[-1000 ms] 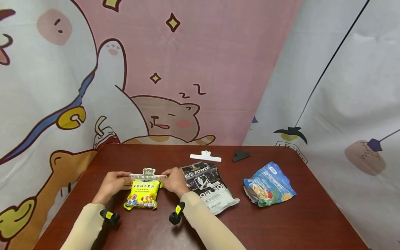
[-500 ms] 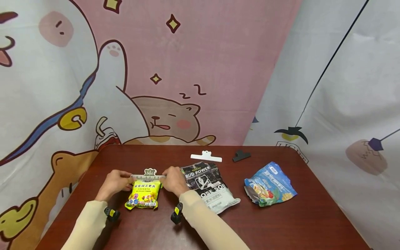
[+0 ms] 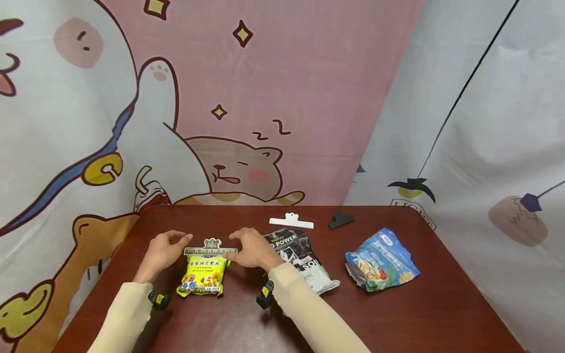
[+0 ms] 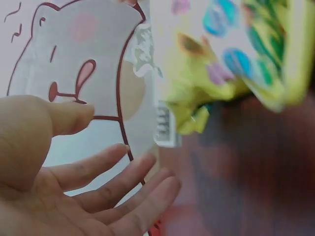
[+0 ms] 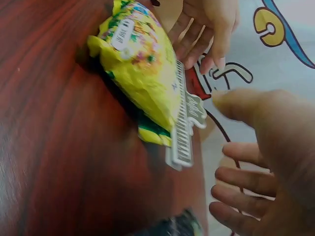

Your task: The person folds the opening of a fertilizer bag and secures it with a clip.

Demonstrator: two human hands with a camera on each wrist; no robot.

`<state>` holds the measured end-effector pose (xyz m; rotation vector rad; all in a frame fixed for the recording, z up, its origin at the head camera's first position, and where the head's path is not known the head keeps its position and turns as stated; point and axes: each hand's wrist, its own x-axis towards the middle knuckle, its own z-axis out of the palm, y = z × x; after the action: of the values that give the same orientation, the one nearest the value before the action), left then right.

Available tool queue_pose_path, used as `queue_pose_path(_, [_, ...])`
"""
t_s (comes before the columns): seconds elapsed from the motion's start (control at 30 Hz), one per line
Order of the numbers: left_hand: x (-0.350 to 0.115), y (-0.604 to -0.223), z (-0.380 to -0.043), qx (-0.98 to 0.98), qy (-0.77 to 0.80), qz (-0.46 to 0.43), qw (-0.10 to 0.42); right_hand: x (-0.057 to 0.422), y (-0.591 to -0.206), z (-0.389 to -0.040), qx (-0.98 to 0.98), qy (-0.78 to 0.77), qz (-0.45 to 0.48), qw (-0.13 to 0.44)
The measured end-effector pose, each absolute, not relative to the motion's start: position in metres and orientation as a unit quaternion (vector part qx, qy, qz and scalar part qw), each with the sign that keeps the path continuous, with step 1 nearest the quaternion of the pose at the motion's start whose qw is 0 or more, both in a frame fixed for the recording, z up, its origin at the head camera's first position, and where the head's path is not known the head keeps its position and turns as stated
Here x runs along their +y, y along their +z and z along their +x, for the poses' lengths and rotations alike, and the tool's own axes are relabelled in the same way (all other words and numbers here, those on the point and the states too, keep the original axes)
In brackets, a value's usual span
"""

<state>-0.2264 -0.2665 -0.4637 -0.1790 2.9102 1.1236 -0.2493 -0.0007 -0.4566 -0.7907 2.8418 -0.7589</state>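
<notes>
A yellow flower-printed bag [image 3: 203,275] lies on the table with a wide piano-key patterned bag clip [image 3: 211,250] across its top edge. On the clip's left side my left hand [image 3: 161,252] is apart from it, fingers spread; the left wrist view shows a gap between the left fingers [image 4: 113,172] and the clip's end. My right hand [image 3: 253,249] hovers at the clip's right end, thumb and fingers apart. In the right wrist view the right fingers [image 5: 241,182] hold nothing and stand off from the clip.
A black and white soil bag [image 3: 304,262] lies partly behind the right hand. Farther right is a blue bag [image 3: 383,260]. A white clip [image 3: 291,221] and a smaller black clip [image 3: 341,220] lie near the table's back edge, before a printed cloth.
Both hands have let go of the patterned clip and their fingers have spread. My right hand has shifted to the right; the clip stays across the yellow bag's top.
</notes>
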Motion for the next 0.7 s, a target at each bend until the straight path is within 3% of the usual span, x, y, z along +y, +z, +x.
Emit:
queue_pose_path(0.3, [-0.233, -0.449, -0.221, 0.918, 0.390, -0.018, -0.066, 0.026, -0.437, -0.251, 0.938, -0.230, -0.258, 0.030])
queue_pose_path(0.7, [-0.193, -0.438, -0.209, 0.840, 0.539, -0.054, -0.022, 0.087, -0.439, -0.256, 0.921, -0.341, -0.172, 0.082])
